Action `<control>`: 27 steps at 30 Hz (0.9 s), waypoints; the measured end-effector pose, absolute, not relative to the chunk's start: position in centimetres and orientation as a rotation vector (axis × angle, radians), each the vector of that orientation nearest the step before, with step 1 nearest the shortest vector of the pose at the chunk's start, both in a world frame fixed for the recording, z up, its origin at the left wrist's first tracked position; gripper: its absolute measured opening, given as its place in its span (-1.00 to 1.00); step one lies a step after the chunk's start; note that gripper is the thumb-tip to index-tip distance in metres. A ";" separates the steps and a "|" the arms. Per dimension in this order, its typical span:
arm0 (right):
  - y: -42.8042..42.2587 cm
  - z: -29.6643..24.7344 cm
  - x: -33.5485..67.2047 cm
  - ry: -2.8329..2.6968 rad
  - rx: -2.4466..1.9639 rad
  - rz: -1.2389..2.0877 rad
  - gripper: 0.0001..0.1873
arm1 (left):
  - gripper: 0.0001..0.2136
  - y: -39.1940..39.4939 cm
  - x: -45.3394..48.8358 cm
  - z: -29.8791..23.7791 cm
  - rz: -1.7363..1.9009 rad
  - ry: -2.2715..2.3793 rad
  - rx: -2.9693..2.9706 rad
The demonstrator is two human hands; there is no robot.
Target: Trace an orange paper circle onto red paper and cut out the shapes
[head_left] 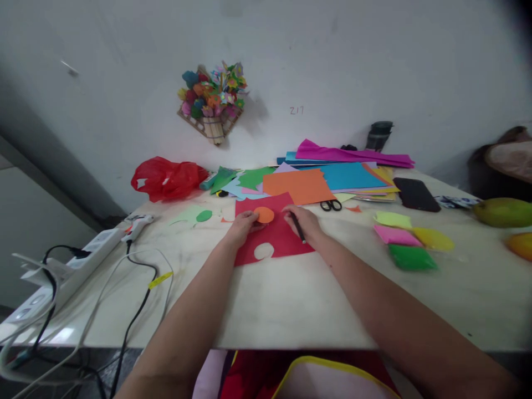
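A red paper sheet [277, 239] lies on the table in front of me, with a round hole [264, 251] cut in its near part. An orange paper circle [264, 215] rests on the sheet's far half. My left hand [242, 225] lies on the sheet with its fingertips pressing the circle's left edge. My right hand [306, 220] is closed round a black pen [297, 227], just right of the circle, tip pointing toward the sheet.
Black scissors [331, 205] lie behind my right hand, next to a stack of coloured paper [328, 180] and a black phone [416, 194]. Coloured packets [409, 238] sit right. A red plastic bag [166, 178], power strip [83, 260] and cables occupy the left.
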State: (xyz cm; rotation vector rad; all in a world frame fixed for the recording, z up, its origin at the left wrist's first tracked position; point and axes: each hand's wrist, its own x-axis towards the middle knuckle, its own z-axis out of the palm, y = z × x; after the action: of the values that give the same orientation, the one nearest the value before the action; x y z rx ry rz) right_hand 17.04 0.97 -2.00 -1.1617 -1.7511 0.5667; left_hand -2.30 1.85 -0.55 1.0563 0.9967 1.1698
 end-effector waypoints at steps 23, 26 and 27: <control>2.4 -1.9 18.9 -1.551 -1.116 0.783 -0.75 | -0.68 1.3 1.9 -1.3 0.985 1.256 1.907; 2.5 -2.1 19.2 -1.628 -1.094 0.766 -0.76 | -0.71 1.3 2.0 -1.1 1.044 1.278 1.955; 2.5 -2.2 19.3 -1.647 -1.092 0.740 -0.77 | -0.72 1.3 2.0 -1.0 1.060 1.283 1.957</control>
State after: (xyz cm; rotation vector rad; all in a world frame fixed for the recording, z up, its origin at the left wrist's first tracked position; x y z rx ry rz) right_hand 19.27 2.51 -2.20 -1.0924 -1.6471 0.7403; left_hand 2.05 1.32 -1.05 1.9574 1.2827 1.0605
